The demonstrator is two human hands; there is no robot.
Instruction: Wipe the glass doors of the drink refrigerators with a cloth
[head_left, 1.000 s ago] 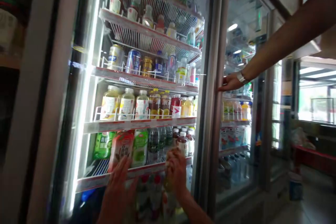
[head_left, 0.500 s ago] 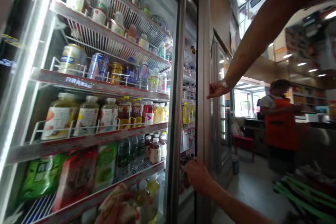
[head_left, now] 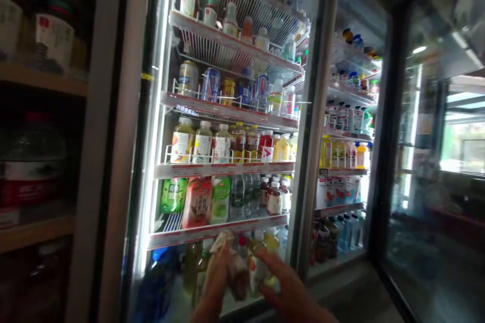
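Low in the middle, my left hand [head_left: 215, 280] is closed on a crumpled pale cloth [head_left: 224, 242], which hangs in front of the bottom shelf of the cooler. Beside it on the right, my right hand [head_left: 280, 277] has its fingers apart and nothing visible in it. Its fingertips are near a pale-labelled bottle [head_left: 256, 265], but whether they touch it I cannot tell. Both hands are slightly blurred. Just above them runs the shelf edge [head_left: 223, 230], carrying green and red drink pouches [head_left: 197, 202] and several bottles.
Higher shelves hold drink cans [head_left: 210, 84] and juice bottles [head_left: 203, 142]. A metal door frame [head_left: 316, 111] separates this section from another stocked one on the right, whose glass door [head_left: 428, 161] stands open. At left is a dark shelf unit [head_left: 41, 78] with bottles.
The view has swung left and back. My right hand has left the door's edge and come beside my left hand. The other person's arm with a bracelet is out of view.
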